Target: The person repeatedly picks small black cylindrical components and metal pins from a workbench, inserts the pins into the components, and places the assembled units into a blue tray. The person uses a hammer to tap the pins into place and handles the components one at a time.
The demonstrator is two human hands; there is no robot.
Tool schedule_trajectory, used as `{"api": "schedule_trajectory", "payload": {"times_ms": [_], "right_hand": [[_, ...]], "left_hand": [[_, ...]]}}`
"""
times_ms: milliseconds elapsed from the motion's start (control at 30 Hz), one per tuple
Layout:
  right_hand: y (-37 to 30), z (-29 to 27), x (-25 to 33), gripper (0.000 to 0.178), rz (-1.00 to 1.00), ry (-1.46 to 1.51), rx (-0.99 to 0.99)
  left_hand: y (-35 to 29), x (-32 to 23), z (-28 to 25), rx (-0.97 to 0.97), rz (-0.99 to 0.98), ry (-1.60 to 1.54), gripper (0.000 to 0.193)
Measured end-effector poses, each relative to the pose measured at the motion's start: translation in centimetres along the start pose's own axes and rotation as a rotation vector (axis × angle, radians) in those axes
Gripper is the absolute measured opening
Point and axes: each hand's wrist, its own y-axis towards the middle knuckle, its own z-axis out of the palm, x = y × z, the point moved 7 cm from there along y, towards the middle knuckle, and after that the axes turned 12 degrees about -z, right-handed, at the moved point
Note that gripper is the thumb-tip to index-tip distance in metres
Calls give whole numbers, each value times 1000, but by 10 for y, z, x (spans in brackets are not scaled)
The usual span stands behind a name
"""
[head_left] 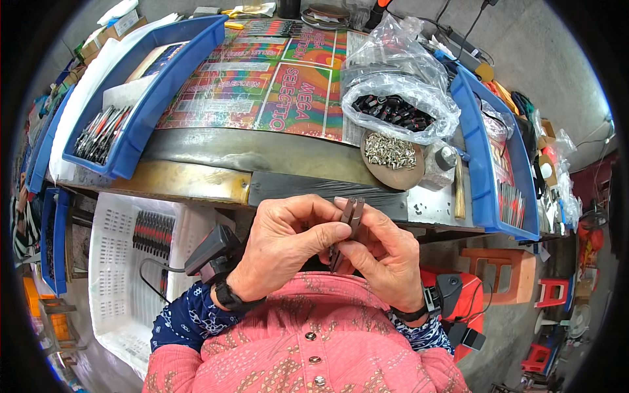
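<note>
Closest to me, I held a slim dark two-part piece (354, 215) between both hands, in front of my pink shirt (295, 314) and just short of the table's near edge in the view. My left grip (278, 239) was pinched narrow on it, thumb against fingers; my right grip (386, 252) was closed on its other side, the fingers partly hidden. Its two narrow halves stood slightly apart at the top; I could not tell whether they were joined lower down.

I judged it light and stiff, probably metal, a little slippery on its flat faces and hardly fragile. The long sides seemed the best place to pinch, with fingertips kept out of the gap and off the pointed lower end.

Below the near edge, to the left, stood a white plastic basket (108, 288) with red-and-black slim pieces (154, 232) in a row. On the table (216, 147), toward the near right corner, were a brown dish (400, 180) of small silvery fasteners (390, 150) and a tan-bristled brush (460, 193). Blue trays flanked the left and right edges. Behind the dish sat a clear plastic bag (393, 69) of black parts (393, 112), and a colourful printed sheet (259, 85) reached toward the far edge.
</note>
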Motion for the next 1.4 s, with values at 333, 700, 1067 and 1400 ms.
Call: {"api": "schedule_trajectory", "payload": {"times_ms": [333, 700, 1067, 1400], "right_hand": [[-2, 0, -2, 46, -1, -14, 8], [0, 0, 0, 45, -48, -52, 17], [27, -10, -6, 40, 65, 70, -32], [76, -23, 5, 32, -69, 101, -44]], "left_hand": [[0, 2, 1, 11, 1, -27, 9], [4, 5, 0, -27, -14, -7, 8], [27, -22, -1, -6, 60, 74, 14], [53, -67, 0, -58, 207, 126, 14]]}}
